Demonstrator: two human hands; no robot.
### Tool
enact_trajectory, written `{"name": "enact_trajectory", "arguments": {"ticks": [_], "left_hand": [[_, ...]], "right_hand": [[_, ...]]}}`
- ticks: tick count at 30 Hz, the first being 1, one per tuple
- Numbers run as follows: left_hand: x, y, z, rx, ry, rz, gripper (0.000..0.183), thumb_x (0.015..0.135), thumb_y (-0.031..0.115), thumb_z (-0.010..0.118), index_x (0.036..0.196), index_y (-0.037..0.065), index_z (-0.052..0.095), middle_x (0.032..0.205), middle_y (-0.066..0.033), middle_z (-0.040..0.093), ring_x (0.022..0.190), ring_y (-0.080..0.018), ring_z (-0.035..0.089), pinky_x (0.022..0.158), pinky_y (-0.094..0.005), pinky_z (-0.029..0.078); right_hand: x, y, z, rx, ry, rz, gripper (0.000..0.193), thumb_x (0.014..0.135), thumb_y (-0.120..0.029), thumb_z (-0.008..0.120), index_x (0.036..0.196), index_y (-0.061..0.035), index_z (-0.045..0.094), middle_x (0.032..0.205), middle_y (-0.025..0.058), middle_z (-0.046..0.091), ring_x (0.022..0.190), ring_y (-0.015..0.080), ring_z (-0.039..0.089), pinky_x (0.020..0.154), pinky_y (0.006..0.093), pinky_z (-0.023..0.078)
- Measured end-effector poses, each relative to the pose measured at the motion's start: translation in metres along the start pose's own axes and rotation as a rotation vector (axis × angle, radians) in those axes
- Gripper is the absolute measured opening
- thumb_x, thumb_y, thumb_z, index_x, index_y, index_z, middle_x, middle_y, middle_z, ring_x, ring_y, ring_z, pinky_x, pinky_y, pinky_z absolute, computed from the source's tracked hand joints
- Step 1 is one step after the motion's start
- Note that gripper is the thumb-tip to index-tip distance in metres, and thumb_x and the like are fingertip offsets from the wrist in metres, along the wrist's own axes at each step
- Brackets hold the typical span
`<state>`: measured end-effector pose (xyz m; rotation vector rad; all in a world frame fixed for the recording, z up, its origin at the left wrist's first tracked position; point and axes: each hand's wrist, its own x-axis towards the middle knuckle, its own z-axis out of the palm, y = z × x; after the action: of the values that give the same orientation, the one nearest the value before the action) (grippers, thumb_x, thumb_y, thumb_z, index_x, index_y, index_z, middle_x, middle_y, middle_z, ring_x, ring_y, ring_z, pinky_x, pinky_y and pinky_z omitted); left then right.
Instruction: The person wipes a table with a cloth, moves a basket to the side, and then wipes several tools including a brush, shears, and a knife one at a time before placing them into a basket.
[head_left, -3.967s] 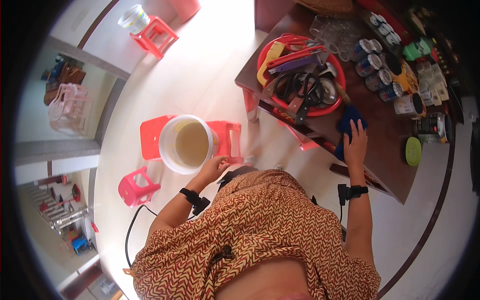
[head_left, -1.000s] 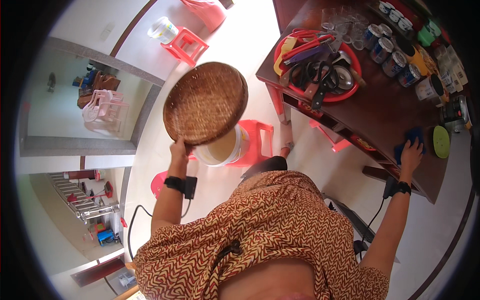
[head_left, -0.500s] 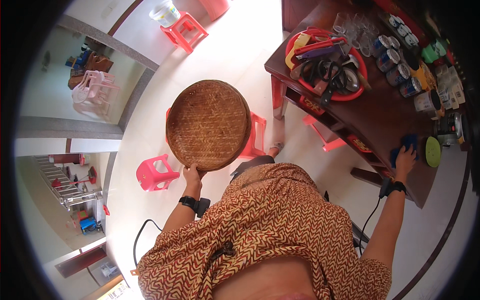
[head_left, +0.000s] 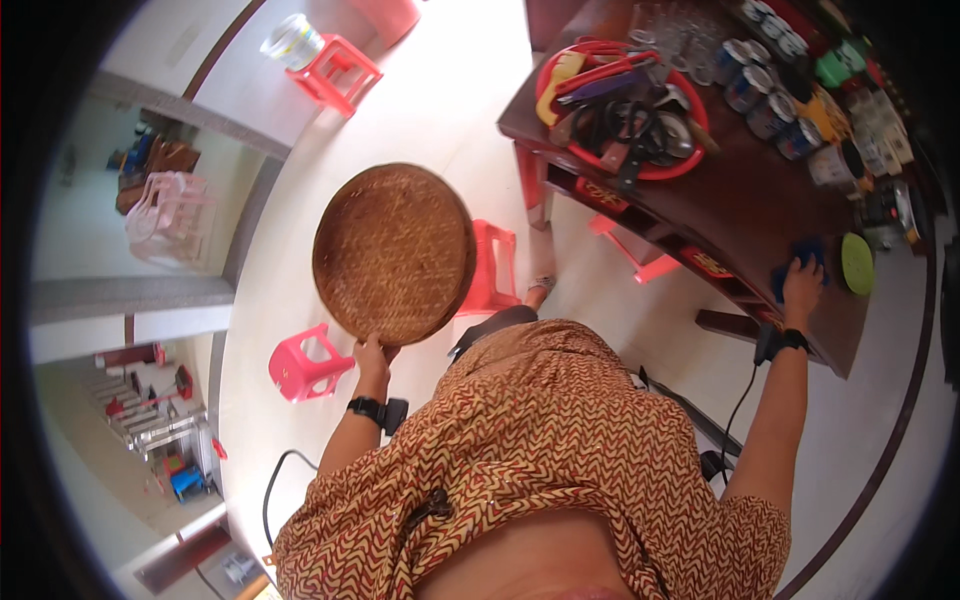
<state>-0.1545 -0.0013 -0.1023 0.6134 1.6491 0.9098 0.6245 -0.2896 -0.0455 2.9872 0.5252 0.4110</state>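
L hand pinches the near rim of a round woven tray, fingers partly hidden beneath; tray hangs out over the pale floor, L of the dk wood table, hiding part of a red stool; can't tell if those 2 touch; R hand lies on a blue cloth near table's edge, fingers slightly spread; can't tell if they grip it; green dish is just R of cloth; farther up, red basin w/ kitchen tools, then blue cans in a row; pink stool stands near L forearm; 1 clear bucket sits on another red stool, upper L.
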Motion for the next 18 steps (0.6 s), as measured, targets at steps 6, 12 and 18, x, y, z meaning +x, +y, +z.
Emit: {"name": "enact_trajectory", "arguments": {"ticks": [6, 12, 18], "left_hand": [[0.008, 0.041, 0.005, 0.332, 0.236, 0.257, 0.086, 0.086, 0.027, 0.063, 0.143, -0.006, 0.006, 0.144, -0.0255, 0.025, 0.127, -0.0316, 0.038, 0.106, -0.0383, 0.032], [-0.021, 0.128, 0.125, 0.714, 0.118, 1.096, 0.054, 0.091, 0.016, 0.055, 0.136, -0.005, 0.032, 0.136, -0.0212, 0.039, 0.124, -0.0287, 0.041, 0.102, -0.0380, 0.036], [-0.083, 0.141, 0.274, 0.314, -0.835, 0.666, 0.046, 0.093, 0.009, 0.053, 0.135, 0.001, 0.036, 0.106, -0.0138, 0.062, 0.096, -0.0194, 0.061, 0.086, -0.0288, 0.047]], "right_hand": [[-0.013, -0.025, -0.024, 0.041, -0.058, 0.110, 0.052, 0.092, -0.044, 0.041, 0.138, -0.0199, 0.041, 0.143, 0.0162, 0.036, 0.123, 0.0427, 0.041, 0.098, 0.0515, 0.037], [-0.027, -0.043, -0.045, 0.108, -0.096, 0.240, 0.053, 0.091, -0.043, 0.042, 0.138, -0.0197, 0.040, 0.146, 0.0155, 0.032, 0.127, 0.0441, 0.036, 0.099, 0.0563, 0.034], [-0.072, -0.081, -0.057, 0.183, -0.021, -0.016, 0.051, 0.092, -0.037, 0.047, 0.138, -0.0170, 0.041, 0.145, 0.0163, 0.033, 0.128, 0.0459, 0.035, 0.101, 0.0578, 0.032]]}}
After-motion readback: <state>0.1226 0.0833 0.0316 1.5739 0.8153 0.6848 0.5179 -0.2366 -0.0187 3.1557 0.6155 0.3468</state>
